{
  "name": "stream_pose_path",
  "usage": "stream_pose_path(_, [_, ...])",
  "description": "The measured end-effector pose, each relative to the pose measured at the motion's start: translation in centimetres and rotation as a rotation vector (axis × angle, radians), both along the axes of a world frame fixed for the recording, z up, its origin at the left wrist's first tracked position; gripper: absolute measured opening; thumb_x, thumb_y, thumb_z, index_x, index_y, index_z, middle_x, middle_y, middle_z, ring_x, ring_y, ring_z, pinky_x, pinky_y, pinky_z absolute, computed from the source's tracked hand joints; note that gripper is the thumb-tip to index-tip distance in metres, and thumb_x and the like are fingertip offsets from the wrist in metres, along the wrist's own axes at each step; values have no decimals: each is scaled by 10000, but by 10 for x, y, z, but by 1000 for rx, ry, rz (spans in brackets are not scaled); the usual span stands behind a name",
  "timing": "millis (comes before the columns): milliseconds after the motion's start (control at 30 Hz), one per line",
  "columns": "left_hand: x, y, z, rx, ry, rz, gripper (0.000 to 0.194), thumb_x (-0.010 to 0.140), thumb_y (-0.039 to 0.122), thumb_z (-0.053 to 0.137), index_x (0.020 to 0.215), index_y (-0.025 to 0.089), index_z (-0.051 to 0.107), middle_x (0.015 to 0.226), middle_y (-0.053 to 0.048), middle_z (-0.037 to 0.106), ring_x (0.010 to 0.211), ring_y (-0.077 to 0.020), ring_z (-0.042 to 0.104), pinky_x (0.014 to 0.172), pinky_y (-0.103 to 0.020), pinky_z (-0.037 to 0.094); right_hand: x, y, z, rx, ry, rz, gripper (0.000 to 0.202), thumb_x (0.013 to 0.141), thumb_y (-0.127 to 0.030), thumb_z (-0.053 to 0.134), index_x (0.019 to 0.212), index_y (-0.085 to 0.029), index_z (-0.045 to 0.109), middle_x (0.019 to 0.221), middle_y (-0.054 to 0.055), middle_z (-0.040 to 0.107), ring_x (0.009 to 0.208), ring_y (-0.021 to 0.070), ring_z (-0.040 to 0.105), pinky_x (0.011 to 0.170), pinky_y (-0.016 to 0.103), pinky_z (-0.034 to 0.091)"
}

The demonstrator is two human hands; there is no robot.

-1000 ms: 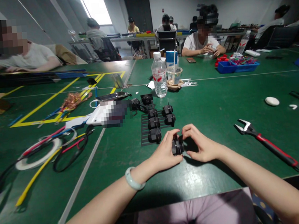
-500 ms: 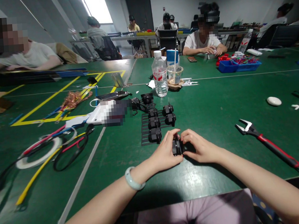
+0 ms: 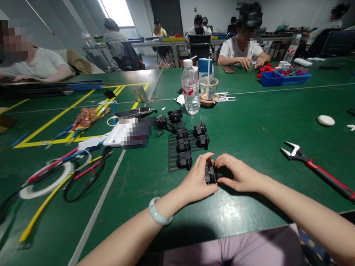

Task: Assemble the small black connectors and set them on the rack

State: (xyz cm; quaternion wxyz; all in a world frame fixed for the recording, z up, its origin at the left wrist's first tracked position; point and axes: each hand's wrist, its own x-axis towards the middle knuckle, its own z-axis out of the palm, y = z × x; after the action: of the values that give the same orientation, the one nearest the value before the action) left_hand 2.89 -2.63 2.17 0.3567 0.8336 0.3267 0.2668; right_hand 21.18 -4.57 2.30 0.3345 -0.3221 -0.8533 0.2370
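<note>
Just above the table near its front edge, a black plastic fitting (image 3: 210,174) with a flange sits between my two hands. My left hand (image 3: 198,177) wraps it from the left, thumb below and fingers above. From the right, my right hand (image 3: 238,175) has its curled fingertips and thumb on the fitting's right side; part of that side is shadowed and hidden. Beyond my hands, several similar black fittings (image 3: 185,160) stand on and beside a black slatted grid (image 3: 173,162). More black parts (image 3: 174,117) lie behind them.
An adjustable wrench (image 3: 318,173) with red and black handle lies to the right, a white oval case (image 3: 325,120) beyond it. Farther back stand a water bottle (image 3: 190,89) and a cup (image 3: 208,88). Cables (image 3: 45,209) spread over the left side. A co-worker (image 3: 241,48) sits opposite.
My hands stay around the black fitting, with only a slight shift of the right fingers. The co-worker opposite has moved their hands a little.
</note>
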Motion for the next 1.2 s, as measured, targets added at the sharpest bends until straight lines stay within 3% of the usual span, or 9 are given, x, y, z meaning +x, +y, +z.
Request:
stream_pose_path(667, [0,0,1,9,17,3,718,555,83,557,1199,175,254,1100,-76,407,1039,-206,435,932,-371,366,3,0,7,-64,-66,-35,280,752,-207,536,1009,-180,427,965,81,535,873,176,511,781,330,439])
stream_pose_path(1200, [0,1,1,-2,22,0,722,564,110,575,1205,177,252,1125,-83,398,1057,-219,429,930,-377,370,4,-2,10,-7,-117,-8,343,720,-230,575,1029,-174,437,1035,108,492,983,208,462,836,366,425])
